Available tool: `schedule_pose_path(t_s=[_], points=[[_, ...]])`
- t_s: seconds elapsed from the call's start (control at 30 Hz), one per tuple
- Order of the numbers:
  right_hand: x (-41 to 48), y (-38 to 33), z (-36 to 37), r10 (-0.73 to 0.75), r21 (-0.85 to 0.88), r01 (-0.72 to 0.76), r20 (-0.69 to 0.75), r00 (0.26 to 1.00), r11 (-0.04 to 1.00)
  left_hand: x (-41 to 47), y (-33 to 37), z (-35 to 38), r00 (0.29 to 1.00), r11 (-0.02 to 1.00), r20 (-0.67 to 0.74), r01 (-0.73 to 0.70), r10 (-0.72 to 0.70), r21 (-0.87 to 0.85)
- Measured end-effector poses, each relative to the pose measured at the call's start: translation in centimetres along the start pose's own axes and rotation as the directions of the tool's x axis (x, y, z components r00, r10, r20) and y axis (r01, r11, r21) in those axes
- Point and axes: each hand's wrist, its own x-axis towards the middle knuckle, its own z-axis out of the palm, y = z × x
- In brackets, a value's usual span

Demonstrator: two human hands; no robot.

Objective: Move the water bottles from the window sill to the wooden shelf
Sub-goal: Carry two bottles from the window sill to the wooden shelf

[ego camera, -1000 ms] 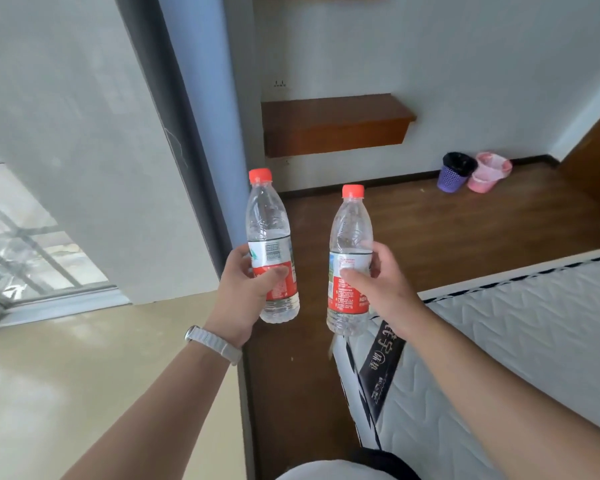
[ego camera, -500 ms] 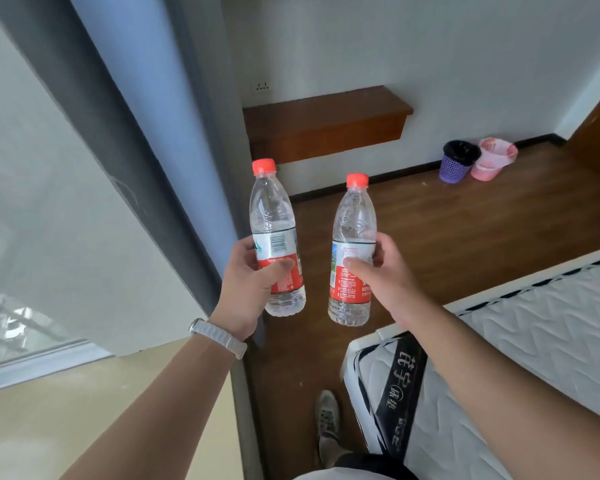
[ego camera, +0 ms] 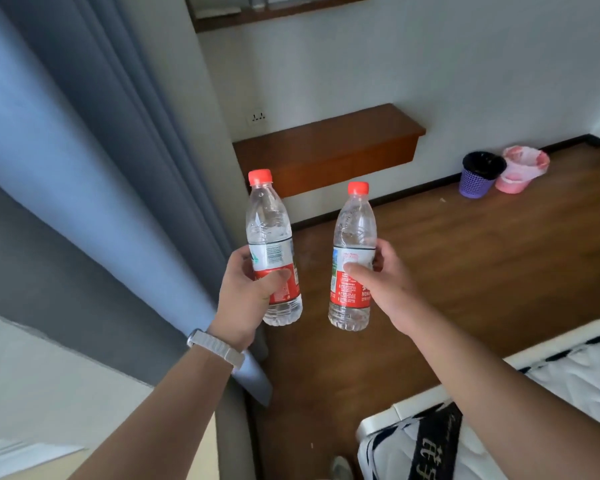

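Wooden flooring [ego camera: 465, 271] runs ahead to a white wall carrying the wooden shelf [ego camera: 326, 147], whose top looks bare, with a socket just above its left end. Each hand holds one upright, red-capped bottle in the air, well short of the shelf: the left hand [ego camera: 248, 299] has its grip clamped on the left bottle [ego camera: 271, 251] around the label, and the right hand [ego camera: 385, 289] has its grip clamped on the right bottle [ego camera: 354, 258] the same way. To carry well, keep both bottles upright and apart so they do not knock, then set each base flat and well back from the shelf's front edge, one beside the other. A blue curtain [ego camera: 101, 168] hangs close on the left and a mattress [ego camera: 499, 427] corner juts in at lower right, so the clear lane is the floor between them; two small bins [ego camera: 478, 174] stand well to the right of the shelf, out of the way.
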Motion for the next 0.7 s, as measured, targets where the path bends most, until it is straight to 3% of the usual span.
schedule_pose_path(t_s=[0.17, 0.7], points=[[2.6, -0.8, -1.7, 0.0, -0.01, 0.0, 0.016, 1.0, 1.0, 3.4, 0.3, 1.7, 1.0, 1.0, 0.015, 0.015, -0.016, 0.013], [15.3, -2.4, -3.9, 0.049, -0.039, -0.058, -0.207, 0.977, 0.998, 19.9, -0.2, 6.2, 0.968, 0.995, 0.233, 0.092, -0.095, 0.023]])
